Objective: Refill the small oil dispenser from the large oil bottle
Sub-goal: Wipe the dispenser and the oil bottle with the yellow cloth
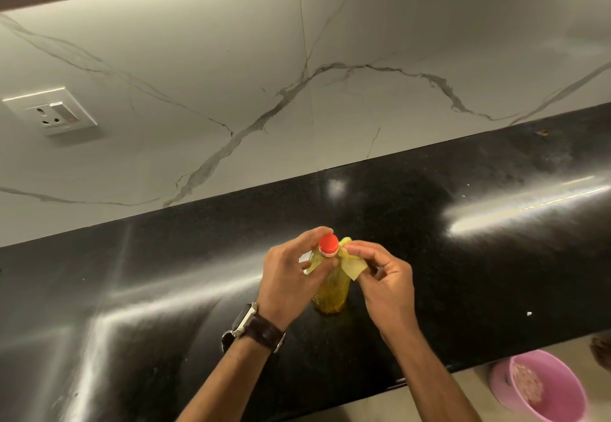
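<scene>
Bottle of yellow oil stood upright on the black tabletop, red cap on. The left hand wrapped its fingers around the neck just under the cap; the right hand pinched a yellowish flap beside the cap. A pink bowl sat below the tabletop's edge, lower right.
</scene>
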A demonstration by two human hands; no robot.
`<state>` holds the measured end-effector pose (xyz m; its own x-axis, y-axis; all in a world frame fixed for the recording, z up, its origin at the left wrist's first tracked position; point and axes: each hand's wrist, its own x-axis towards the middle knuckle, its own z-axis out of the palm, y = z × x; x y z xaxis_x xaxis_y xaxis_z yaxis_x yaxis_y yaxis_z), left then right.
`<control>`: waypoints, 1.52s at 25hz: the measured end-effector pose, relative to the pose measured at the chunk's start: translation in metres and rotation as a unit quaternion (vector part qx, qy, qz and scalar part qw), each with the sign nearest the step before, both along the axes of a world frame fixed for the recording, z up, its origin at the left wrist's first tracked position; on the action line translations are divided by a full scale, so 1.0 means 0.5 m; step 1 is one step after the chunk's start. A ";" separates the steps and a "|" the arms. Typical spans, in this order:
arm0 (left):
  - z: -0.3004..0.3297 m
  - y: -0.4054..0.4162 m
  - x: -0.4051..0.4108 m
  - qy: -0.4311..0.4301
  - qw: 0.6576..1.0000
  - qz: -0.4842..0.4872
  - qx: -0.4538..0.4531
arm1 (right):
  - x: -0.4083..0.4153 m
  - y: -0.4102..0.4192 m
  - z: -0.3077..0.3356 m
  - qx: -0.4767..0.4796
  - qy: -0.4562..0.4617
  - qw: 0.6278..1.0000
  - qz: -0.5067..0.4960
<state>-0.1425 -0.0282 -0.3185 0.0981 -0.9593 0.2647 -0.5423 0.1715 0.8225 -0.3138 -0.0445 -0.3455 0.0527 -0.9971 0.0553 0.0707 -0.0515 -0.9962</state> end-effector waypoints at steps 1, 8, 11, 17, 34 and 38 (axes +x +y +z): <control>0.001 0.000 0.004 0.004 1.000 -0.008 0.004 | 0.004 0.000 0.000 -0.016 0.016 1.000 0.009; 0.005 0.000 0.039 0.010 0.999 -0.027 0.015 | 0.002 0.022 -0.138 0.145 0.184 0.972 0.020; 0.010 -0.009 0.057 0.037 0.996 -0.066 0.037 | -0.002 0.029 -0.152 0.168 0.134 0.977 0.009; 0.017 -0.010 0.034 0.035 0.996 -0.080 0.032 | -0.011 -0.016 -0.019 0.055 0.000 0.998 -0.028; 0.004 -0.018 0.061 0.069 0.992 -0.100 0.024 | 0.008 -0.033 -0.119 0.104 0.120 0.986 0.059; 0.002 -0.022 0.063 0.071 0.991 -0.106 0.027 | 0.007 -0.048 -0.016 -0.001 0.103 0.992 0.070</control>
<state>-0.1109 -0.0392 -0.3177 -0.0745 -0.9746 0.2110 -0.3762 0.2235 0.8992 -0.3103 -0.0688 -0.3537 0.2012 -0.9791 0.0299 -0.1284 -0.0566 -0.9901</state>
